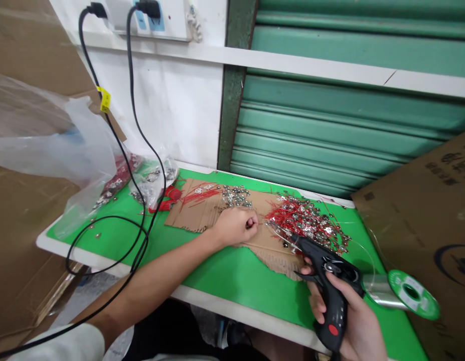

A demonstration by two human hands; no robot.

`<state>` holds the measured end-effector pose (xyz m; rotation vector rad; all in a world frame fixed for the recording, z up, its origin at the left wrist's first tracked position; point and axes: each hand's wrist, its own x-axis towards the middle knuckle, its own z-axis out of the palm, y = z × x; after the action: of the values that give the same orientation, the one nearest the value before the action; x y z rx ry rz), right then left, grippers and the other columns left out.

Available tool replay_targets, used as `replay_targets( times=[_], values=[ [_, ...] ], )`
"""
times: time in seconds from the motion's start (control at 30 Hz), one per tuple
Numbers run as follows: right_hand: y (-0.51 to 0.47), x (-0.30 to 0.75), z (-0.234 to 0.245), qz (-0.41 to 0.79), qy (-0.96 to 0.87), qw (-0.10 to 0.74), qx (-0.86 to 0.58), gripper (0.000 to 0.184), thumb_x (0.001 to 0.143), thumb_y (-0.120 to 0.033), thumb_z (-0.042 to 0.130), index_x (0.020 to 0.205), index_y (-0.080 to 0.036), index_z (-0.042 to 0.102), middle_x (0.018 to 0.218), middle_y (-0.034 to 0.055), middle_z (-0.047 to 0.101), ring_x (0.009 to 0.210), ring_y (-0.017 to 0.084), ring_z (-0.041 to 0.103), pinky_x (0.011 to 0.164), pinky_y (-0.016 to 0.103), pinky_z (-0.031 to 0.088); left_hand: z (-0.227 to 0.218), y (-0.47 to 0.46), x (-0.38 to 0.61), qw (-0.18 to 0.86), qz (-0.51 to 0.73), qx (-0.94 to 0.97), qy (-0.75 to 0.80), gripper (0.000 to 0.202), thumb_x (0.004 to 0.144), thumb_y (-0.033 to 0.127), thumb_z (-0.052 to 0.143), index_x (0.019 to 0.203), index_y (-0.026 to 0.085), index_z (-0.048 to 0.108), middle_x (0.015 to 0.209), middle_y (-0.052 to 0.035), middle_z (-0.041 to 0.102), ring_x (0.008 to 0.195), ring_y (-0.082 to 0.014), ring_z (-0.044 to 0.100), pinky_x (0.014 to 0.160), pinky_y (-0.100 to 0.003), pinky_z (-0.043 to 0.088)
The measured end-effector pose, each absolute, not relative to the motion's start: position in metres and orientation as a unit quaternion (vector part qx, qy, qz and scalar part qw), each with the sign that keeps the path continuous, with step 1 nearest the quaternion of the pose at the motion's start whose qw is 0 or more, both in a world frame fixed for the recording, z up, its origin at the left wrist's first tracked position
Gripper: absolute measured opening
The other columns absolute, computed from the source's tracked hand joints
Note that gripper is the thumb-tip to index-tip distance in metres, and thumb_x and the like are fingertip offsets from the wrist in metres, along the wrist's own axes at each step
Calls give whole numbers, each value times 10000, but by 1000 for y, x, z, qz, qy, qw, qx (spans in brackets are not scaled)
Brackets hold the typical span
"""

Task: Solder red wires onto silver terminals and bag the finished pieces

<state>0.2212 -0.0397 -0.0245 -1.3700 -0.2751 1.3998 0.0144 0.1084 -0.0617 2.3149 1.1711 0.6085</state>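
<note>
One soldering gun [331,306] within right-hand fingers [317,304]

Single view, head-worn. Camera high on near side of green tabletop [224,281], facing forward and down. Left hand [236,226] and right hand [358,321] close; green shutter [330,120] farther off, upper right.

No wording is legible; the cardboard box [416,225] bears dark printed characters [439,171], the black cable [112,130] a yellow tag [105,100], the spool [430,303] apparently a label [418,288], blurred.
</note>
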Motion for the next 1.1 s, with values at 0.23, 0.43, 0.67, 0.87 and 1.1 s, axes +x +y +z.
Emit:
replay_targets(
  times=[0.23,0.43,0.67,0.87,1.1],
  values=[
    [-32,226,-15,586,-151,597,-526,367,622,-350,782,947,-181,767,830,110,704,383,90,399,268,211,361,-61,108,14,236,221,842,431,103,775,213,562,785,229,664,790,25,686,774,-132,615,722,-219,465],
    [24,217,6,604,-220,608,-466,265,715,-296,704,931,-148,740,832,91,683,419,85,395,310,196,381,-60,107,15,230,227,846,423,115,774,202,558,793,215,670,777,11,678,751,-130,605,724,-221,459],
    [79,212,10,642,-259,591,-414,247,700,-297,666,884,-140,716,765,51,635,427,61,310,301,153,319,-59,105,17,214,226,845,434,105,782,216,572,802,215,675,811,-8,674,814,-164,605,788,-276,459],
    [78,216,3,623,-269,617,-398,267,708,-312,683,913,-146,721,796,59,648,428,68,330,307,167,329,-61,105,20,203,224,841,448,110,798,243,582,832,217,684,862,-34,672,870,-186,600,837,-303,465],
    [72,218,-2,600,-272,642,-392,230,724,-301,670,885,-142,705,813,101,650,436,85,322,314,193,331,-59,103,22,220,216,828,469,105,787,248,581,818,229,680,870,-26,675,885,-200,607,851,-333,473]
  ],
)
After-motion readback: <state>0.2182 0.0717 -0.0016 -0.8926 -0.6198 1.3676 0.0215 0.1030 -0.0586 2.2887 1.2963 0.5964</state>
